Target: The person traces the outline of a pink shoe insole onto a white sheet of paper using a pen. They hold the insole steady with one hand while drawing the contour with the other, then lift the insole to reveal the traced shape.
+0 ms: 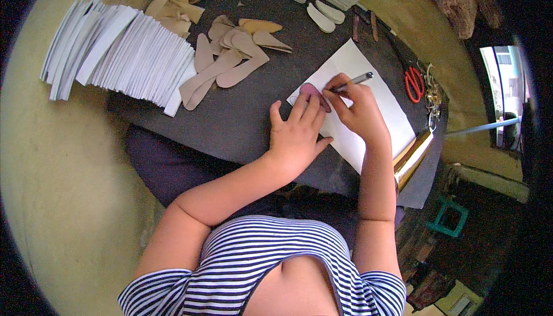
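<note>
A sheet of white paper (368, 106) lies on the dark tabletop in front of me. On it rests a small mauve insole-shaped template (308, 89), partly hidden under my fingers. My left hand (295, 132) is spread, its middle fingertips pressing down on the template and its thumb out over the paper. Pinched in my right hand (360, 106) is a grey pen (362, 78), its upper end pointing to the far right. The pen's tip sits by the template's right edge, mostly hidden by the fingers. A faint curved outline shows on the paper left of the template.
Tan sole-shaped pieces (230, 57) lie heaped beyond my left hand, beside long stacks of white strips (129, 48). Two pale insoles (324, 16) sit at the back. Red-handled scissors (413, 84) and a gold roll (413, 158) lie along the right side.
</note>
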`<action>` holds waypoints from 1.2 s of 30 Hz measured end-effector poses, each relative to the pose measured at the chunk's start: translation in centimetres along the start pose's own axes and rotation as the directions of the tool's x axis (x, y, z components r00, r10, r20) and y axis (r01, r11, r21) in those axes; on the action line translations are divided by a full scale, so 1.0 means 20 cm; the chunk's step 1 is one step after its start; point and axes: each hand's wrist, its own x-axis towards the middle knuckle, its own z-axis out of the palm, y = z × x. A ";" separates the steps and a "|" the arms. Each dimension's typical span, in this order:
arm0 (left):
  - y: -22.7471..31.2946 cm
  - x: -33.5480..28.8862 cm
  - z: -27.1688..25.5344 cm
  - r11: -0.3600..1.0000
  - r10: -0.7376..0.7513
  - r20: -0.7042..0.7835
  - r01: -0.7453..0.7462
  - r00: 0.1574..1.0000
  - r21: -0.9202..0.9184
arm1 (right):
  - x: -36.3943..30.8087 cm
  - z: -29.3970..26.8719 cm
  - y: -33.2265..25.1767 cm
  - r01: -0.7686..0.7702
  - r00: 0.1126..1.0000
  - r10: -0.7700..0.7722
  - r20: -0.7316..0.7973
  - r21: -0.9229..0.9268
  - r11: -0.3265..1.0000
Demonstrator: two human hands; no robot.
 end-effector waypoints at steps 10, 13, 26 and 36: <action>0.00 0.00 0.01 1.000 0.010 -0.018 -0.010 1.000 -0.006 | -0.10 -0.01 -0.03 -0.047 0.999 0.048 -0.026 0.014 0.999; 0.00 0.00 0.00 0.999 0.025 -0.042 -0.024 0.999 0.023 | -0.08 0.00 -0.04 -0.028 0.999 0.027 -0.045 -0.020 0.999; 0.02 -0.01 0.00 0.996 0.060 0.004 -0.060 0.998 0.071 | -0.18 0.02 -0.02 -0.064 0.992 0.067 -0.103 0.026 0.998; -0.02 0.06 -0.08 0.918 0.258 0.176 -0.298 0.950 0.263 | -0.18 0.05 0.07 0.006 0.981 0.014 -0.193 0.106 0.994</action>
